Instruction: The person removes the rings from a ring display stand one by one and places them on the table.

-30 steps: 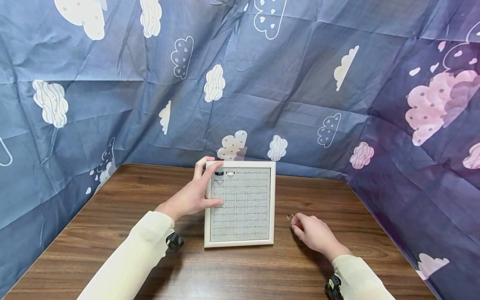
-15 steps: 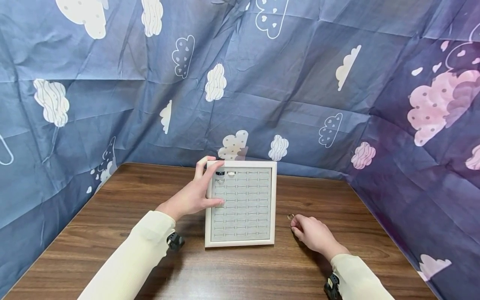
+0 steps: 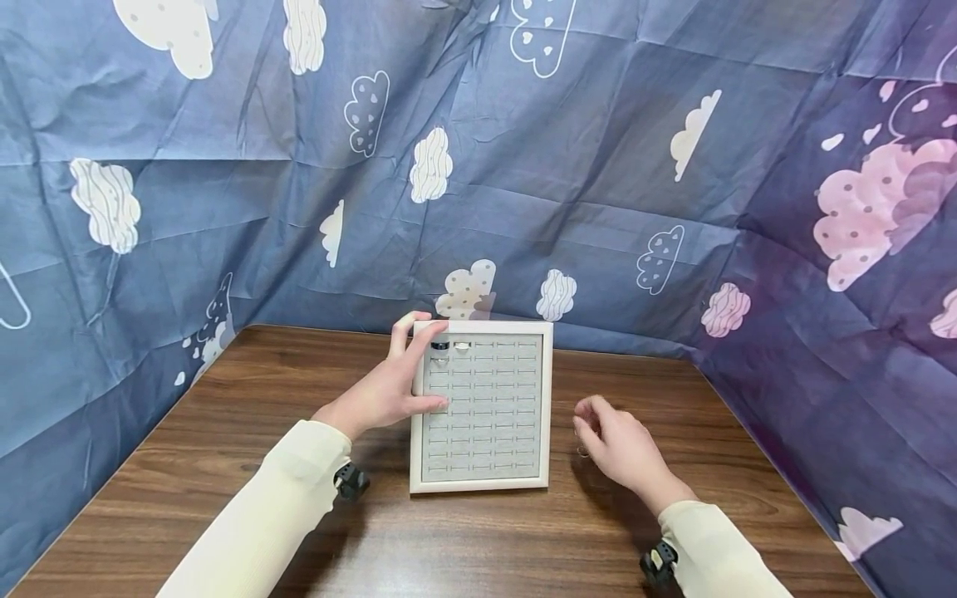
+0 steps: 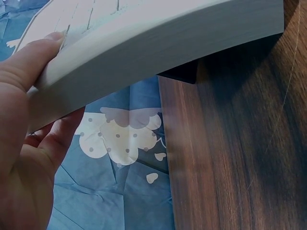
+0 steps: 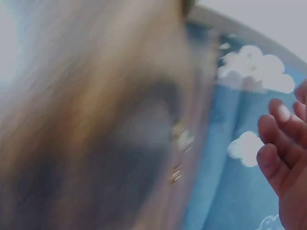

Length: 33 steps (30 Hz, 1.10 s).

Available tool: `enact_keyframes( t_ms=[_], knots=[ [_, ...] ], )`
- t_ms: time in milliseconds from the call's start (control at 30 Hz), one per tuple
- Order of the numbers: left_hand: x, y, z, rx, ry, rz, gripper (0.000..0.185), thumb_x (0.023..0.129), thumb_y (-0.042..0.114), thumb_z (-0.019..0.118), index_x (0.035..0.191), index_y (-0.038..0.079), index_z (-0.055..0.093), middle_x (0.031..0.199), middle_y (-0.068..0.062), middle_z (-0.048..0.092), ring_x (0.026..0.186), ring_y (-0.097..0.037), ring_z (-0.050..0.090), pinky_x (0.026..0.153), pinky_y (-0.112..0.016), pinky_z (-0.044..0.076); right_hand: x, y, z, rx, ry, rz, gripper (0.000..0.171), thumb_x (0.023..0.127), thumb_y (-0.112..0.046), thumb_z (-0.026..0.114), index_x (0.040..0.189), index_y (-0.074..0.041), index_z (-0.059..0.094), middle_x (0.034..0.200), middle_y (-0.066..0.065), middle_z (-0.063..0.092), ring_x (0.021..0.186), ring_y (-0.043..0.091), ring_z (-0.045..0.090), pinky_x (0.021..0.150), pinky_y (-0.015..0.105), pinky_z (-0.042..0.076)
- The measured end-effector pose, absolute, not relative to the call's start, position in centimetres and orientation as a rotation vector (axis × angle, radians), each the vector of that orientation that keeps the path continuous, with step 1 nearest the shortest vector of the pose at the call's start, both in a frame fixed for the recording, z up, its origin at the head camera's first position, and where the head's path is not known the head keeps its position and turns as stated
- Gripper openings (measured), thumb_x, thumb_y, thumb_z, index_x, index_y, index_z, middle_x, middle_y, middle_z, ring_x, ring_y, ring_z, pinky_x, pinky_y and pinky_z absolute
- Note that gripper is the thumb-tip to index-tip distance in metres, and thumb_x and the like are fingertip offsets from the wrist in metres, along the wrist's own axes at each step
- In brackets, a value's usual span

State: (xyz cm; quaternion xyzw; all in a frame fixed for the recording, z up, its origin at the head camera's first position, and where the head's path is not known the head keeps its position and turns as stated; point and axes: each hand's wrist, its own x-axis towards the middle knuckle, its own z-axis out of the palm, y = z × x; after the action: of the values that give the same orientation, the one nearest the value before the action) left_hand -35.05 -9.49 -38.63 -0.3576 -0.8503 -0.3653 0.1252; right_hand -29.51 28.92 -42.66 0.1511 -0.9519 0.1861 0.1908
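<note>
A white-framed ring display board (image 3: 482, 432) with grey slotted padding leans upright on the table. My left hand (image 3: 381, 390) grips its left side, thumb on the front and fingers at the top corner and behind. In the left wrist view, the thumb (image 4: 36, 55) presses over the frame's edge. Dark ring (image 3: 439, 345), white ring (image 3: 462, 345) and silver ring (image 3: 439, 360) sit in the upper left slots. My right hand (image 3: 620, 444) hovers right of the board, its fingers loosely bent. Below the thumb lies a thin ring (image 3: 582, 453); blurred gold pieces (image 5: 177, 130) show in the right wrist view.
The brown wooden table (image 3: 478, 548) extends around the board. Behind and at both sides hangs a blue cloth (image 3: 523, 216) with printed clouds. A black wrist camera (image 3: 350, 480) sits at the left cuff, another wrist camera (image 3: 660, 565) at the right.
My right hand has lifted slightly and its thumb and forefinger have parted. The ring that stood beyond its fingertips no longer shows there; a ring shows below the thumb. My left hand stays put.
</note>
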Motion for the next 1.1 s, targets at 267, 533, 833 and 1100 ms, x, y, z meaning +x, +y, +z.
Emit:
enact_keyframes(
  t_ms=[267, 533, 833, 1100],
  knots=[
    [-35.1, -9.4, -38.6, -1.047, -2.475, -1.067, 0.105, 0.088, 0.018, 0.092, 0.168, 0.023, 0.024, 0.168, -0.01, 0.004, 0.117, -0.028, 0.062, 0.102, -0.042, 0.056, -29.8, 25.4, -39.5, 0.535, -2.419, 0.834, 0.017, 0.102, -0.006, 0.069, 0.118, -0.007, 0.063, 0.076, -0.007, 0.063, 0.063, 0.003, 0.052, 0.061, 0.024, 0.044],
    [-35.0, -9.5, -38.6, -1.036, -2.48, -1.068, 0.106, 0.088, 0.018, 0.092, 0.168, 0.023, 0.024, 0.169, -0.01, 0.004, 0.116, -0.029, 0.063, 0.102, -0.043, 0.056, -30.4, 20.5, -36.9, 0.612, -2.377, 0.936, 0.022, 0.102, -0.007, 0.07, 0.123, -0.007, 0.065, 0.084, 0.002, 0.071, 0.07, 0.007, 0.059, 0.066, 0.024, 0.051],
    [-35.1, -9.6, -38.7, -1.051, -2.463, -1.055, 0.106, 0.087, 0.018, 0.093, 0.168, 0.02, 0.025, 0.168, -0.013, 0.005, 0.122, -0.034, 0.061, 0.105, -0.045, 0.056, -31.4, 16.1, -35.7, 0.684, -2.373, 0.928, 0.023, 0.101, -0.01, 0.072, 0.124, -0.008, 0.069, 0.08, 0.003, 0.07, 0.067, 0.008, 0.059, 0.064, 0.026, 0.051],
    [-35.2, -9.6, -38.8, -1.051, -2.457, -1.05, 0.105, 0.087, 0.018, 0.092, 0.167, 0.02, 0.025, 0.168, -0.013, 0.005, 0.125, -0.033, 0.06, 0.105, -0.044, 0.056, -32.0, 13.8, -35.3, 0.686, -2.39, 0.859, 0.022, 0.101, -0.012, 0.072, 0.124, -0.011, 0.068, 0.078, 0.001, 0.072, 0.067, 0.008, 0.061, 0.066, 0.028, 0.051]
  ],
)
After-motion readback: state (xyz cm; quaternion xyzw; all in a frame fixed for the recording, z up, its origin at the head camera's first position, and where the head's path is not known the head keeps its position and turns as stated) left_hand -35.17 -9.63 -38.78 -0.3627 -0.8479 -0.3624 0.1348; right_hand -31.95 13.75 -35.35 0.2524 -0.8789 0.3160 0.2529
